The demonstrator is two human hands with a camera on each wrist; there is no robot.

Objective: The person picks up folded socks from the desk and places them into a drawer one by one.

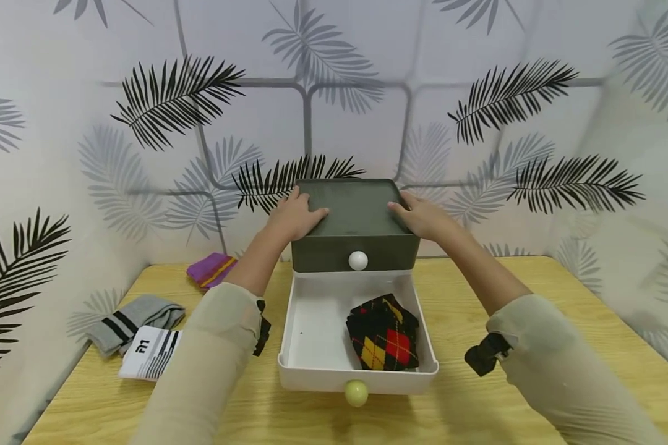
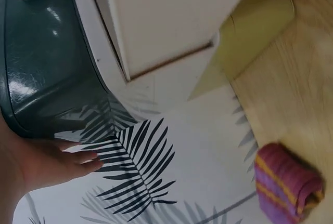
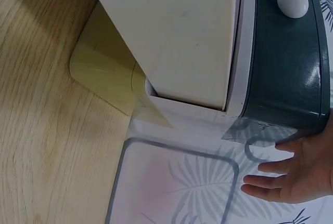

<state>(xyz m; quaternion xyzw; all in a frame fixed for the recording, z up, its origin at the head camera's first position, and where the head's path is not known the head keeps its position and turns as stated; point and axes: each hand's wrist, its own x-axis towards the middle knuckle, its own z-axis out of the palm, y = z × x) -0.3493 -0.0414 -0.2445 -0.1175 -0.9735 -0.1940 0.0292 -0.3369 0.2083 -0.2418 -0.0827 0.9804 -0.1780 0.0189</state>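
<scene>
A small storage unit with a dark green top section [image 1: 356, 250] stands mid-table, its white drawer [image 1: 317, 321] pulled out below. Inside that drawer, toward the right, lies a folded black, red and yellow argyle sock bundle [image 1: 383, 334]. My left hand [image 1: 295, 217] rests on the green section's left top edge, thumb on top. On the opposite edge rests my right hand [image 1: 423, 216], its thumb also on top. Both wrist views show the left fingers [image 2: 78, 169] and right fingers [image 3: 268, 181] fairly straight along the sides, holding nothing between them.
Left of the unit lie a purple and orange sock bundle [image 1: 210, 269], a grey sock bundle [image 1: 139, 318] with black stripes and a white striped one [image 1: 150, 353]. A leaf-patterned wall covering [image 1: 356, 136] rises behind the wooden table [image 1: 467, 371].
</scene>
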